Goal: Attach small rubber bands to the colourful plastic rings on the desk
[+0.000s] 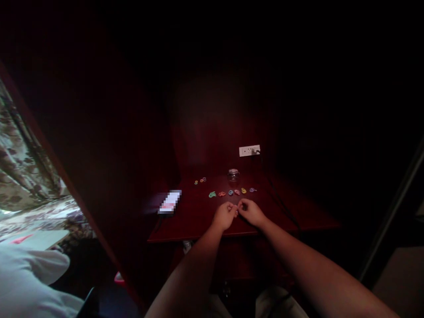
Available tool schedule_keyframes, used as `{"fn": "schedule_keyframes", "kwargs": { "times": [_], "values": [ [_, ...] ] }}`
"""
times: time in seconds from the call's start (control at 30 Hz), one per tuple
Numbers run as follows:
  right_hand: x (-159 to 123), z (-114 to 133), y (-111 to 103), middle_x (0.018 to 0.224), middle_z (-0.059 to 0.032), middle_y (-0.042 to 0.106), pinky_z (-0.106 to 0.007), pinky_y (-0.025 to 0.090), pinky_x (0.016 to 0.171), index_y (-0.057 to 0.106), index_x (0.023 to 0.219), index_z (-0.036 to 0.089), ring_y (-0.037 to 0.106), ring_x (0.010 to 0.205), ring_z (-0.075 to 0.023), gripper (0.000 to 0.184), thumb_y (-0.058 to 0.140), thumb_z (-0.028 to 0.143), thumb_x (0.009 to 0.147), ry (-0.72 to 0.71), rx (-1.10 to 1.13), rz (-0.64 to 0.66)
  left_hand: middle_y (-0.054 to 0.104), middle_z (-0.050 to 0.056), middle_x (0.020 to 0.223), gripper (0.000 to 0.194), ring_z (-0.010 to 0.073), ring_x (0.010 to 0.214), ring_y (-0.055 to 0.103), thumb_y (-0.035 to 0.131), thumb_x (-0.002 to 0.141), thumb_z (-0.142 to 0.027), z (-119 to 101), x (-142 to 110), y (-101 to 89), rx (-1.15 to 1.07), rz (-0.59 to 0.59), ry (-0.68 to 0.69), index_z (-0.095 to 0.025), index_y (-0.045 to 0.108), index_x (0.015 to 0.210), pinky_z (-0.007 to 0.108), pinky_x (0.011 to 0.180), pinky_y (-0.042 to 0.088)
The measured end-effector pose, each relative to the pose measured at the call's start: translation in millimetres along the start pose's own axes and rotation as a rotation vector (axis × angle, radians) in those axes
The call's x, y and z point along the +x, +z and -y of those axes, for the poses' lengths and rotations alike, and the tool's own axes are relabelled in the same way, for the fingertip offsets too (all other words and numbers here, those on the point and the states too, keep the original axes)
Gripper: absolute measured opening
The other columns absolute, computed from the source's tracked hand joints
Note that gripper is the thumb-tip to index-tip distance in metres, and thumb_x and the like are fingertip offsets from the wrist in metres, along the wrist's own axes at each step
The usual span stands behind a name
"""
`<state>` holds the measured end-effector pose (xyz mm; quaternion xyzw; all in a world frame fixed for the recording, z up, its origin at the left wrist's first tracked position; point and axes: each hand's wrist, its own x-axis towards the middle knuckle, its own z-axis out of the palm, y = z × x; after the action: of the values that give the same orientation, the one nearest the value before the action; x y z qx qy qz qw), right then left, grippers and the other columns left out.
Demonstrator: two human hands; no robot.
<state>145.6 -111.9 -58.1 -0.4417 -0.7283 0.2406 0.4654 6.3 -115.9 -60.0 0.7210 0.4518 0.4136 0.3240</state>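
My left hand (225,215) and my right hand (251,212) meet over a dark red table (198,221), fingertips pinched together around something too small to make out. Just beyond them lies a row of several small coloured plastic links (231,192), green, orange, blue, pink, yellow and purple. A second little cluster of links (200,180) lies farther back on the left. A small clear glass jar (233,175) stands behind the row.
A phone with a lit screen (170,202) lies on the table's left side. A white wall socket (249,150) with a plug and a dark cable running down the right sits on the back wall. A patterned curtain and bedding show at far left.
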Motion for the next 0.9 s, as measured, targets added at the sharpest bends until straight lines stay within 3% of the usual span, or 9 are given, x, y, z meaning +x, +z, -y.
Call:
{"fn": "schedule_keyframes", "kwargs": {
  "times": [0.3, 0.5, 0.9],
  "values": [
    [-3.8, -0.3, -3.6, 0.055, 0.0010, 0.053, -0.018, 0.034, 0.045, 0.052, 0.064, 0.014, 0.043, 0.048, -0.0078, 0.007, 0.051, 0.021, 0.061, 0.019, 0.095, 0.002, 0.061, 0.005, 0.065, 0.015, 0.0091, 0.056, 0.055, 0.052, 0.069, -0.026, 2.6, 2.4, -0.6, -0.070, 0.013, 0.010, -0.011, 0.054, 0.070, 0.020, 0.055, 0.042],
    [-4.9, 1.4, -4.5, 0.057, -0.0001, 0.055, -0.019, 0.035, 0.043, 0.054, 0.068, 0.013, 0.046, 0.046, -0.0081, 0.016, 0.053, 0.028, 0.064, 0.120, 0.174, 0.012, 0.061, 0.005, 0.064, 0.012, 0.0092, 0.057, 0.055, 0.056, 0.066, -0.022, 1.5, 1.1, -3.9, -0.135, 0.004, 0.029, -0.011, 0.055, 0.069, 0.020, 0.055, 0.042],
    [-6.1, 4.1, -9.2, 0.052, 0.0001, 0.054, -0.020, 0.036, 0.045, 0.058, 0.065, 0.012, 0.047, 0.046, -0.0091, 0.023, 0.050, 0.034, 0.067, 0.096, 0.105, 0.050, 0.058, 0.002, 0.060, 0.018, 0.0081, 0.055, 0.052, 0.062, 0.060, -0.024, -1.4, 0.6, -6.7, -0.221, -0.023, 0.010, -0.010, 0.057, 0.071, 0.019, 0.053, 0.040]
  ]
}}
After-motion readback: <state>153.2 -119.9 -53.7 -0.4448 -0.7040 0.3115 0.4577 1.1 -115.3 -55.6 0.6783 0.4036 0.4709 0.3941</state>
